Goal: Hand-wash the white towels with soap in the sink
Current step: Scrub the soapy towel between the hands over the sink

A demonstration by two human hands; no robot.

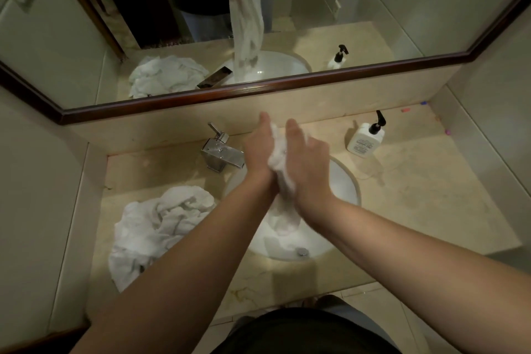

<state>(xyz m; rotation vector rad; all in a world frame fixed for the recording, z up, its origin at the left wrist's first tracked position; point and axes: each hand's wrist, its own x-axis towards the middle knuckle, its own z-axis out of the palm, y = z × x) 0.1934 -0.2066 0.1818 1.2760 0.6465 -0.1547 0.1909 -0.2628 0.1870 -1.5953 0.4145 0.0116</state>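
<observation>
A wet white towel (283,211) hangs down into the round white sink (343,187). Its upper part is pressed between my two palms above the basin. My left hand (258,149) lies flat against the towel's left side, fingers straight. My right hand (306,158) presses the right side, fingers mostly straight. The towel's lower end bunches in the basin near the drain (302,251). A white soap bottle with a black pump (363,139) stands on the counter right of the sink.
A pile of white towels (155,227) lies on the beige counter left of the sink. A chrome tap (219,152) stands at the sink's back left. A wood-framed mirror (258,92) runs along the back wall.
</observation>
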